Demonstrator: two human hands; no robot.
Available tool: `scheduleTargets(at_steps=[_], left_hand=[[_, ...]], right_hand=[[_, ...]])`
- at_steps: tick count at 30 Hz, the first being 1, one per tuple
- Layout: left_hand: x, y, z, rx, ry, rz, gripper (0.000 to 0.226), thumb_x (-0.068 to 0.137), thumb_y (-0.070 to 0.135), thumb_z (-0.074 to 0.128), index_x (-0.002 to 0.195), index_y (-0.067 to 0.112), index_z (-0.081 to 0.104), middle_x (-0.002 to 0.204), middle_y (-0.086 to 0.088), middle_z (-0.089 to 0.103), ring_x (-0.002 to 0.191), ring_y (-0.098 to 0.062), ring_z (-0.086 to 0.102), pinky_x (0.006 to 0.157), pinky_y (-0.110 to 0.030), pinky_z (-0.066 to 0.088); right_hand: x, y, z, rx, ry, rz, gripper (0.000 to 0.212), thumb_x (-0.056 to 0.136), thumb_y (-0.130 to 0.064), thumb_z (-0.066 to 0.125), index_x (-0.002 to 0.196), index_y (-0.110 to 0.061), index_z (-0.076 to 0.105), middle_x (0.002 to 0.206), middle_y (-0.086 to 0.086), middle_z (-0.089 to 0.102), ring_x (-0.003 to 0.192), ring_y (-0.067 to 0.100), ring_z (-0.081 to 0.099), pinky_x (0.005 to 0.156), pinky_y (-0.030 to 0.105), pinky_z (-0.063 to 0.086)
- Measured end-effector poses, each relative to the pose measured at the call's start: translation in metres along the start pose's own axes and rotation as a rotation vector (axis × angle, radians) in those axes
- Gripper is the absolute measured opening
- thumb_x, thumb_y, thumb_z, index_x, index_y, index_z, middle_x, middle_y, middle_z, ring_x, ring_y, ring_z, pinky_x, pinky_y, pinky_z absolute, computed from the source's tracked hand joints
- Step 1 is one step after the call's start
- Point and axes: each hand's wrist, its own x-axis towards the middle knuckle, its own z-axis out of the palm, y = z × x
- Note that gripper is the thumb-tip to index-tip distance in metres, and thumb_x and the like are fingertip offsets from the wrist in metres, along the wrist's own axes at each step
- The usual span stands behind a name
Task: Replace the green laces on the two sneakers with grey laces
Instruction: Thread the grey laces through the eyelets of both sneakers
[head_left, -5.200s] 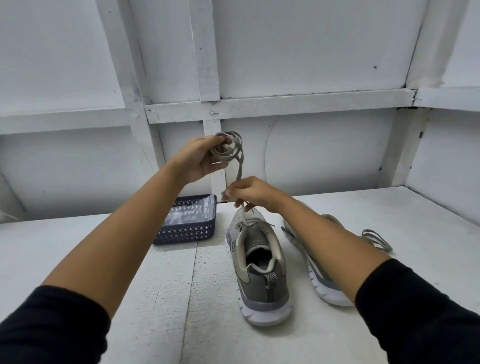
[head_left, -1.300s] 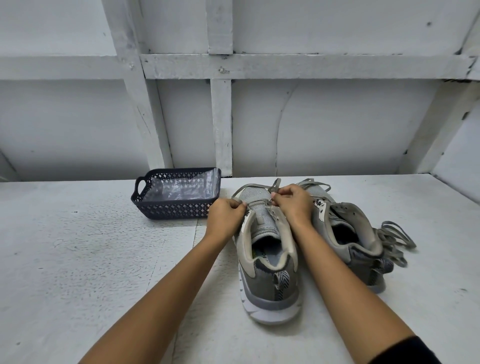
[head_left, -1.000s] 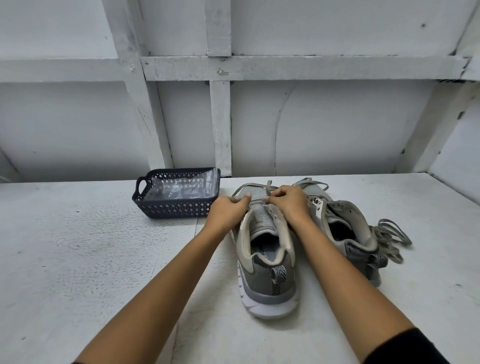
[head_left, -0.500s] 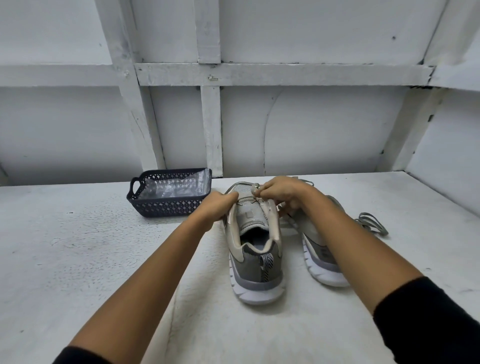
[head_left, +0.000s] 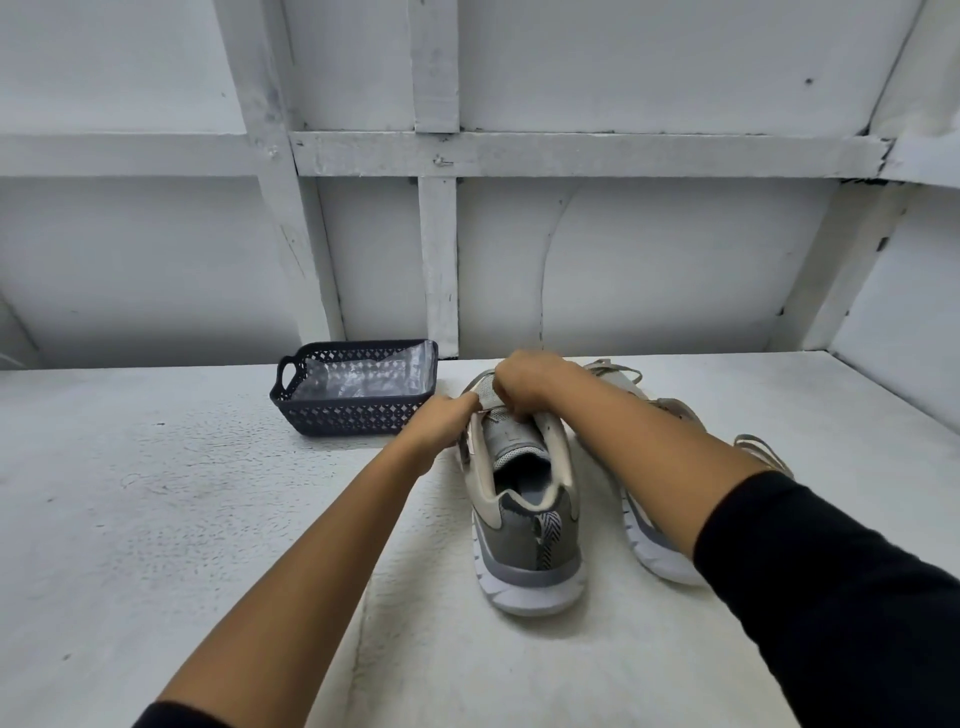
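A grey and beige sneaker (head_left: 524, 519) stands heel towards me in the middle of the white table (head_left: 156, 519). My left hand (head_left: 441, 421) pinches its left eyelet edge near the toe. My right hand (head_left: 524, 382) is closed over the front of the tongue, apparently on the grey lace there; the lace itself is hidden under my fingers. The second sneaker (head_left: 654, 540) lies to the right, mostly behind my right forearm. A loose grey lace (head_left: 763, 449) lies beside it. No green lace shows.
A dark blue perforated basket (head_left: 358, 387) lined with clear plastic sits at the back left of the sneakers. White wooden walls close off the back and the right side.
Five seconds ago both hands held a coiled grey lace up above the sneaker. They have come down onto its toe end. In the last second my right hand shifted slightly towards the toe.
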Motion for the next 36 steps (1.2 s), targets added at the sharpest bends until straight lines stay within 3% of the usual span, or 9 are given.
scheduleTargets(at_steps=[3, 8, 11, 15, 19, 27, 31, 34, 36], left_hand=[[0.002, -0.002, 0.000, -0.004, 0.012, 0.001, 0.041, 0.059, 0.042, 0.050, 0.082, 0.009, 0.061, 0.081, -0.010, 0.055, 0.078, -0.020, 0.049, 0.073, -0.034, 0.040], [0.002, -0.005, 0.000, -0.018, 0.012, 0.002, 0.048, 0.057, 0.045, 0.049, 0.085, 0.009, 0.064, 0.082, -0.007, 0.056, 0.080, -0.020, 0.050, 0.076, -0.033, 0.041], [0.003, -0.008, -0.001, -0.014, 0.018, -0.005, 0.070, 0.047, 0.051, 0.050, 0.094, 0.002, 0.067, 0.084, -0.006, 0.057, 0.081, -0.021, 0.051, 0.079, -0.034, 0.042], [0.003, -0.007, -0.002, -0.012, 0.001, -0.011, 0.053, 0.057, 0.044, 0.047, 0.093, 0.009, 0.063, 0.091, -0.003, 0.053, 0.085, -0.019, 0.048, 0.080, -0.034, 0.040], [0.004, -0.009, 0.000, -0.037, 0.005, -0.014, 0.051, 0.057, 0.041, 0.047, 0.089, 0.006, 0.065, 0.086, -0.007, 0.055, 0.083, -0.020, 0.048, 0.081, -0.035, 0.041], [0.002, -0.010, 0.000, -0.027, 0.014, -0.007, 0.038, 0.060, 0.038, 0.047, 0.082, 0.011, 0.062, 0.085, -0.007, 0.059, 0.083, -0.021, 0.053, 0.087, -0.039, 0.045], [-0.004, -0.007, 0.003, -0.054, 0.035, -0.013, 0.039, 0.062, 0.039, 0.045, 0.084, 0.011, 0.061, 0.085, -0.006, 0.057, 0.081, -0.020, 0.050, 0.078, -0.034, 0.042], [-0.006, -0.009, 0.005, -0.069, 0.071, -0.013, 0.027, 0.078, 0.035, 0.046, 0.084, 0.012, 0.058, 0.079, -0.005, 0.050, 0.078, -0.019, 0.045, 0.074, -0.033, 0.036], [-0.006, -0.009, 0.008, -0.091, 0.098, -0.017, 0.022, 0.087, 0.029, 0.044, 0.077, 0.012, 0.053, 0.069, -0.003, 0.045, 0.072, -0.019, 0.041, 0.071, -0.033, 0.034]], right_hand=[[0.004, 0.001, 0.007, -0.055, 0.118, -0.009, 0.027, 0.090, -0.010, 0.048, 0.115, -0.006, 0.059, 0.121, 0.011, 0.054, 0.103, 0.031, 0.057, 0.072, 0.032, 0.041], [0.005, 0.010, 0.021, -0.148, 0.225, -0.147, 0.024, 0.090, -0.012, 0.048, 0.110, -0.004, 0.058, 0.122, 0.011, 0.043, 0.109, 0.030, 0.048, 0.074, 0.031, 0.031], [0.002, 0.014, 0.024, 0.030, 0.263, -0.191, 0.023, 0.094, -0.017, 0.043, 0.108, -0.006, 0.057, 0.119, 0.013, 0.048, 0.108, 0.030, 0.048, 0.082, 0.034, 0.037], [0.001, 0.009, 0.015, 0.361, 0.210, -0.193, 0.015, 0.092, -0.011, 0.047, 0.101, -0.004, 0.056, 0.105, 0.015, 0.061, 0.098, 0.030, 0.054, 0.075, 0.031, 0.037], [0.005, -0.004, 0.014, 0.276, 0.128, -0.139, 0.023, 0.091, -0.010, 0.046, 0.105, 0.001, 0.060, 0.110, 0.018, 0.063, 0.104, 0.030, 0.056, 0.081, 0.031, 0.039], [0.009, -0.018, 0.021, 0.137, 0.167, -0.093, 0.016, 0.088, -0.009, 0.053, 0.099, -0.003, 0.063, 0.108, 0.018, 0.063, 0.099, 0.032, 0.060, 0.071, 0.030, 0.040], [0.006, -0.018, 0.022, 0.172, 0.199, -0.069, 0.021, 0.087, -0.004, 0.048, 0.103, -0.002, 0.062, 0.113, 0.019, 0.062, 0.102, 0.031, 0.059, 0.074, 0.029, 0.041], [0.000, -0.016, 0.025, 0.181, 0.208, -0.057, 0.023, 0.089, -0.003, 0.044, 0.105, 0.002, 0.059, 0.114, 0.020, 0.059, 0.105, 0.031, 0.056, 0.068, 0.024, 0.030], [-0.002, -0.012, 0.028, 0.241, 0.226, -0.017, 0.020, 0.090, -0.005, 0.042, 0.103, 0.002, 0.057, 0.115, 0.021, 0.057, 0.105, 0.033, 0.055, 0.070, 0.027, 0.031]])
